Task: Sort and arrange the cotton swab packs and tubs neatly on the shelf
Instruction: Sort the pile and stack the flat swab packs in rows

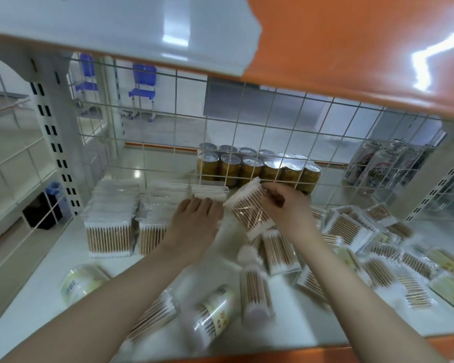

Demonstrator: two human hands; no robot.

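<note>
Head cam has us at the glossy white shelf [50,279]: our right hand [286,205] grips a clear round tub [249,208] of wooden-stick swabs, tilted just above the shelf, while our left hand [194,221] lies flat, fingers relaxed, on the neat rows of flat packs [110,221]. Loose tubs and packs [351,226] clutter the right side, gold cans [257,166] sit behind the wire grid [168,132].

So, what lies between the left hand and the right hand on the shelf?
In the head view, a clear pack of cotton swabs, tilted and held by the right hand. The left hand rests flat on the stacked packs.
</note>
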